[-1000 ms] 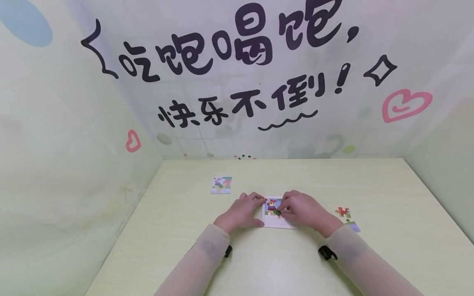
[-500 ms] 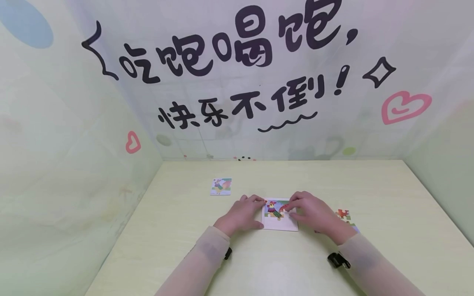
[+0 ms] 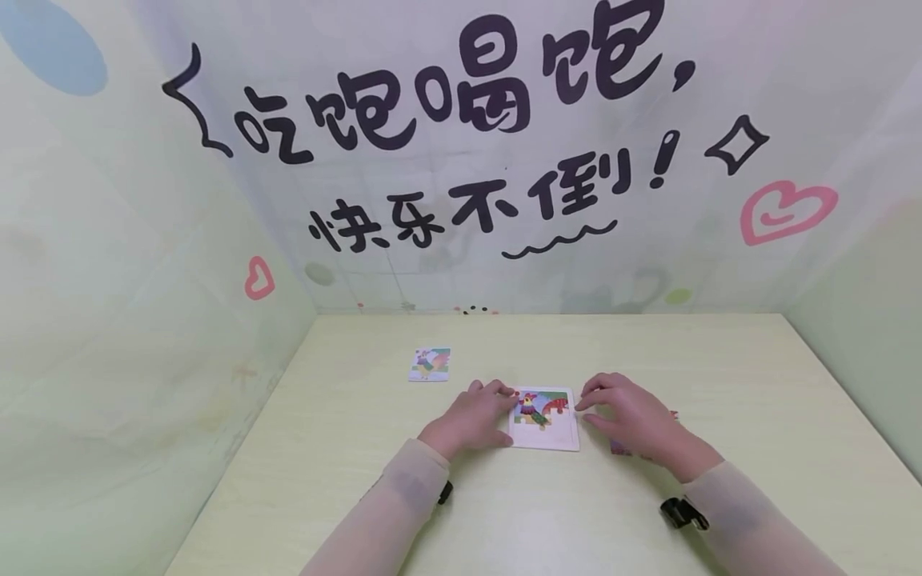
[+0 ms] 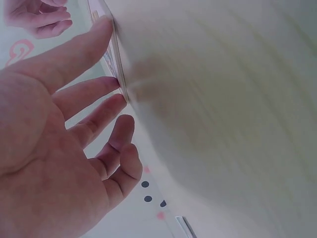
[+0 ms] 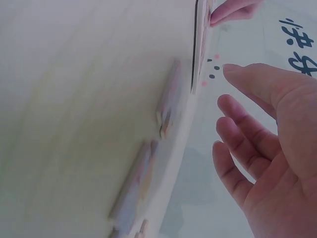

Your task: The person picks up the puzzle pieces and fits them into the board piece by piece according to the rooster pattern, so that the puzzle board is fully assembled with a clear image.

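Observation:
A white puzzle tray (image 3: 543, 440) lies on the table in the head view. Rooster puzzle pieces (image 3: 536, 408) fill its upper part, while its lower part is bare white. My left hand (image 3: 471, 418) steadies the tray's left edge, its extended thumb and fingers touching the rim in the left wrist view. Just right of the tray hovers my right hand (image 3: 634, 416), fingers loosely bent and holding nothing. Beneath it are loose puzzle pieces (image 3: 620, 447), partly hidden by the hand; the right wrist view shows several loose pieces (image 5: 132, 191) lying flat.
A small rooster picture card (image 3: 429, 365) lies at the back left of the pale wooden table (image 3: 346, 464). Behind the table hangs a printed cloth backdrop (image 3: 432, 280), with pale walls at both sides. A black wrist device (image 3: 683, 513) sits at the right sleeve.
My right hand has let go of a puzzle piece, now in the tray's upper right with red tail feathers showing, and has drawn off to the right. The left hand has stayed put.

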The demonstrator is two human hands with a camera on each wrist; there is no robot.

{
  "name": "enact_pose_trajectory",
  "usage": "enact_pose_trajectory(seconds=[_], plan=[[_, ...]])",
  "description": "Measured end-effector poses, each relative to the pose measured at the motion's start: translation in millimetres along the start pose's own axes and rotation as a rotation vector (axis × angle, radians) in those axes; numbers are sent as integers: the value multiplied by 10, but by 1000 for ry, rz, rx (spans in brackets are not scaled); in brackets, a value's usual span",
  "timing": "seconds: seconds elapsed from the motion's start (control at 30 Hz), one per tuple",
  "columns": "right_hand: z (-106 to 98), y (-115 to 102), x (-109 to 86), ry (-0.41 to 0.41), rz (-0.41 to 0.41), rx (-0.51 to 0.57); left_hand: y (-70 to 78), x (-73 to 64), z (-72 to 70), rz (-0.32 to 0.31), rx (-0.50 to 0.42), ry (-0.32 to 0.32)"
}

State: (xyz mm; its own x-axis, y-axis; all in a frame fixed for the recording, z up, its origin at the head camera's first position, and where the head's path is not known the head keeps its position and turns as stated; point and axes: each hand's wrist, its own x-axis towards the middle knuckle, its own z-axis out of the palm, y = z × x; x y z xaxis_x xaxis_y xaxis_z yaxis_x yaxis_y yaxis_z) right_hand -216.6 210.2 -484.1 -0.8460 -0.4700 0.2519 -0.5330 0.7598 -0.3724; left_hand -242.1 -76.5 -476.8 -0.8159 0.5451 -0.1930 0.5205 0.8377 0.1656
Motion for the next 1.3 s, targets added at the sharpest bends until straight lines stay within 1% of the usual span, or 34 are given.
enact_pose_trajectory(seconds=[0.13,0.27,0.47,0.63,0.87,1.07,1.3], plan=[[-61,50,-23,3,32,-16,-4,5,6,4,1,0],[-90,84,-33,2,66,-6,-2,-4,9,-9,-9,-1],[-119,136,-76,1,90,-24,12,-11,15,-9,-16,-6],[-182,188,-124,-5,119,-41,19,-19,3,-6,-24,-5],[-256,266,-176,-7,167,-47,21,-15,-8,-3,-5,1],[-278,329,-214,-5,200,-44,18,-14,5,-4,-22,1],[-308,395,-273,8,203,-47,20,-6,6,-2,-25,0]])
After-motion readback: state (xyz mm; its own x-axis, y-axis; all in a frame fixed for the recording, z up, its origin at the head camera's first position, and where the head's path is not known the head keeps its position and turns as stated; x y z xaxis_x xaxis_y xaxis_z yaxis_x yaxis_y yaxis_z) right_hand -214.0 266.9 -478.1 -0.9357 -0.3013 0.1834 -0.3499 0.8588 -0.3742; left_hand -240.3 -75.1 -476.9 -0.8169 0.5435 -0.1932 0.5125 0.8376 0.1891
